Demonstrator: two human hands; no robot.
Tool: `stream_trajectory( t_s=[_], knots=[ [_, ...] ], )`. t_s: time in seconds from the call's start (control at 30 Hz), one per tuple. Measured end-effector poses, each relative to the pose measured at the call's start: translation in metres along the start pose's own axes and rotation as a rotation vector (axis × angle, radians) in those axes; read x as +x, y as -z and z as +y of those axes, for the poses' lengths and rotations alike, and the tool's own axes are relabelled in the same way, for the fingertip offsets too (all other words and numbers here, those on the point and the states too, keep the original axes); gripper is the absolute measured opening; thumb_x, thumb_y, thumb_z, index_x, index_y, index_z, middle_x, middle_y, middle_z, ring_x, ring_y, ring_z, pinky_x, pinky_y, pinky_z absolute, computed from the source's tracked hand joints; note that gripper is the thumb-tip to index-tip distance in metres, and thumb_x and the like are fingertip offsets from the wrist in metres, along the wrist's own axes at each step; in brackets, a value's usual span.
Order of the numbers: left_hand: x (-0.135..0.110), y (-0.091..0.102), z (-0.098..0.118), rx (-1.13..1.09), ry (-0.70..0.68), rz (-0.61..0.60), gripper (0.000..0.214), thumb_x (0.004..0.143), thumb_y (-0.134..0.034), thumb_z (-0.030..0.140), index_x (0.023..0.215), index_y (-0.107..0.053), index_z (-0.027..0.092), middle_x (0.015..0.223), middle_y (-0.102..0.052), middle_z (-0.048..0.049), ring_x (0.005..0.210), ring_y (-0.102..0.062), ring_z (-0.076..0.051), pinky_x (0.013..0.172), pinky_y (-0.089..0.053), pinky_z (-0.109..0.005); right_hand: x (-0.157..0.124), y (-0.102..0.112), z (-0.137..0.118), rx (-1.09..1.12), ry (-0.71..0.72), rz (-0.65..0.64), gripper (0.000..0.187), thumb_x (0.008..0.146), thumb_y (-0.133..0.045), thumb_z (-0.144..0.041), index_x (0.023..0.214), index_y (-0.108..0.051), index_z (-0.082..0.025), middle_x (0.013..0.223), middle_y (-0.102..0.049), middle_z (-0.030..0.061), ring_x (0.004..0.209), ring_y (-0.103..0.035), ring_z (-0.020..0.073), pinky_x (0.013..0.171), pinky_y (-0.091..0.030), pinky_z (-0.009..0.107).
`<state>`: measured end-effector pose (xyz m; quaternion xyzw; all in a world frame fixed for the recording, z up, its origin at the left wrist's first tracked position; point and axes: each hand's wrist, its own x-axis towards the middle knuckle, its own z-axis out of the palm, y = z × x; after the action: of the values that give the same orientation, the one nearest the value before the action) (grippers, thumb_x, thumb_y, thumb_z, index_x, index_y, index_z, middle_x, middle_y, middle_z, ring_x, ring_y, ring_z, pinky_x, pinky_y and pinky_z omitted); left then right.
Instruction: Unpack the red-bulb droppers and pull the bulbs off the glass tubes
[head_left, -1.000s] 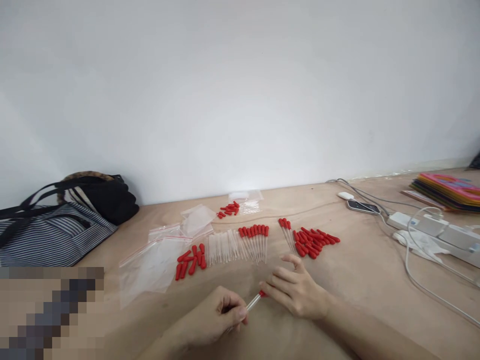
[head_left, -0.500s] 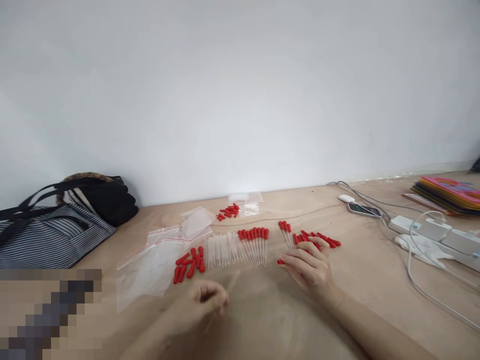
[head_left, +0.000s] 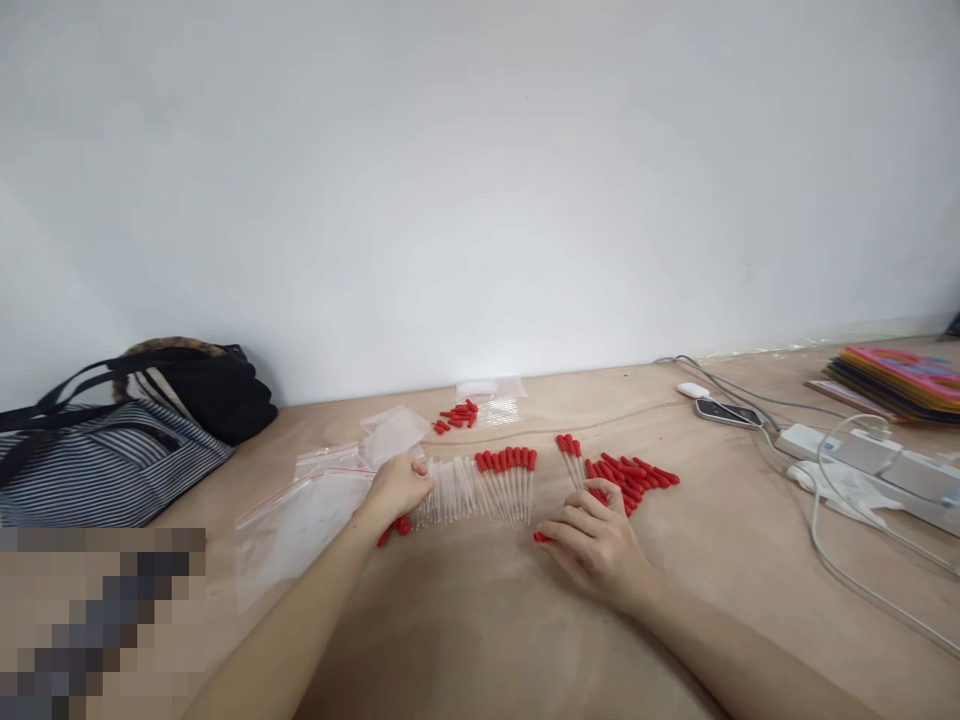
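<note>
My left hand [head_left: 403,488] reaches to the left end of a row of clear dropper tubes [head_left: 452,492]. Its fingers are pinched at the tubes' upper ends; whatever is between them is hidden. Several red rubber bulbs [head_left: 404,524] lie partly covered under that hand. My right hand [head_left: 598,545] is closed on a red rubber bulb [head_left: 541,537], whose end sticks out at the fingertips. Beyond it rests a pile of loose red bulbs [head_left: 636,470]. Droppers with bulbs fitted [head_left: 506,462] lie side by side right of the bare tubes, and three more droppers [head_left: 568,447] lie farther right.
Clear zip bags [head_left: 292,535] lie at the left, near a striped bag [head_left: 97,465]. More red bulbs [head_left: 455,415] are at the back by a clear wrapper [head_left: 501,410]. A power strip [head_left: 915,485] with cables and a stack of coloured sheets [head_left: 900,385] occupy the right.
My left hand has moved forward and left, from the open table front to the clear tubes. My right hand has shifted slightly left, still holding the red bulb.
</note>
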<state>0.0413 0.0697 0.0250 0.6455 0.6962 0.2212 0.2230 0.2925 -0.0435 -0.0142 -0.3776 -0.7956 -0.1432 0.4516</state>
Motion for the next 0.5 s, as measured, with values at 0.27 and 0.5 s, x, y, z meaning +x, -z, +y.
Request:
stream_trajectory(
  t_s=[0.27,0.5],
  knots=[
    [0.001,0.0,0.003,0.158,-0.057,0.017,0.007,0.055,-0.06,0.018,0.056,-0.053,0.019,0.04,-0.053,0.0027,0.049,-0.057,-0.018,0.05,-0.036,-0.023,0.001,-0.002,-0.002,-0.01,0.017,-0.035,0.008,0.078,-0.053,-0.021,0.077,-0.061,-0.022,0.066,-0.061,-0.0031,0.071,-0.05,0.0119,0.084,-0.026,0.038],
    [-0.036,-0.002,0.018,0.138,-0.253,0.037,0.009,0.068,-0.056,0.027,0.069,-0.058,0.018,0.066,-0.062,-0.002,0.069,-0.059,-0.018,0.064,-0.041,-0.026,-0.002,-0.005,-0.002,0.004,0.032,-0.072,0.014,0.077,-0.053,-0.021,0.088,-0.06,-0.026,0.073,-0.062,-0.0026,0.072,-0.05,0.0122,0.085,-0.024,0.038]
  ],
)
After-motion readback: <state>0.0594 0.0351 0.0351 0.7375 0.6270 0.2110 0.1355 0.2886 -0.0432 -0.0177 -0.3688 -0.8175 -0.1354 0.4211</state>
